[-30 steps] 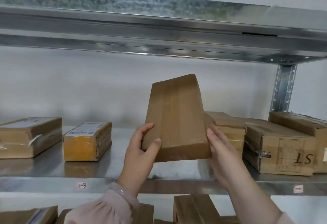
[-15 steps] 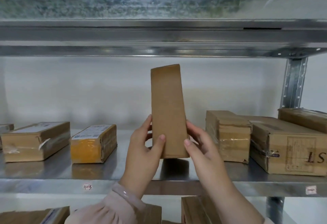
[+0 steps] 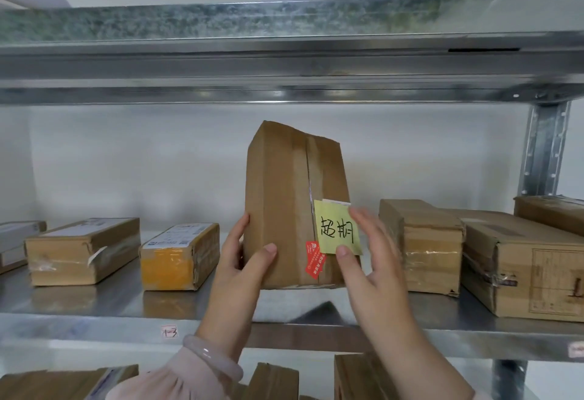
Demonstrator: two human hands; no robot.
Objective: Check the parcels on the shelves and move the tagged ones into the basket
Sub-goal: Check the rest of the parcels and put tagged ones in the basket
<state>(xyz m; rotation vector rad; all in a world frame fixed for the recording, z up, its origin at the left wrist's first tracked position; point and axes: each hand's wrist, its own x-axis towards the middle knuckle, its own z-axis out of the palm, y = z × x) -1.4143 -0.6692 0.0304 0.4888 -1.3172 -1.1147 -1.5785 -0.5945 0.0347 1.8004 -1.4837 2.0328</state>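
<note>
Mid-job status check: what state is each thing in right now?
Parcel: held upright, taped shut, tagged.
Note: stuck on parcel, writing visible.
Left hand: grips parcel's left edge.
Right hand: thumb on note, fingers blurred.
Orange parcel: flat on shelf, sealed.

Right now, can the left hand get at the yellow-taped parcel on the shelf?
Probably not while busy: the left hand grips the tagged parcel. The yellow-taped parcel lies just to its left on the shelf with nothing between, so the way looks free once it lets go.
</note>
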